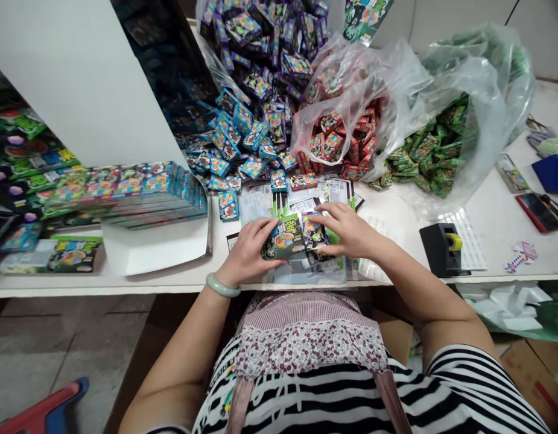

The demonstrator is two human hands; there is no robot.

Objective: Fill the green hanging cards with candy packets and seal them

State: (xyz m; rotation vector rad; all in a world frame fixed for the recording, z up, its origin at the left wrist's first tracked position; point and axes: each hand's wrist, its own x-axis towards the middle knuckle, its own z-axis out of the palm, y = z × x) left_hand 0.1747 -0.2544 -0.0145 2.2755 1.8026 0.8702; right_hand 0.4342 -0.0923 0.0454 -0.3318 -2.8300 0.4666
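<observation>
My left hand point(249, 252), with a pale green bangle at the wrist, grips a green and black printed packet point(284, 236) between thumb and fingers. Directly to its right, my right hand point(346, 230) holds a small purple box point(313, 231) with its thumb and fingertips. The box touches or overlaps the packet's right edge. Beneath both hands lie clear plastic sleeves and printed cards point(301, 271). Just beyond them are a small blue box point(278, 181) and a red box point(303, 181).
Loose blue boxes point(227, 135) and purple boxes point(274, 36) are heaped behind. Plastic bags hold red boxes point(333, 144) and green packets point(430, 150). An open white carton point(156, 244) with stacked boxes stands left; a tape dispenser point(439, 250) and phone point(538, 212) lie right.
</observation>
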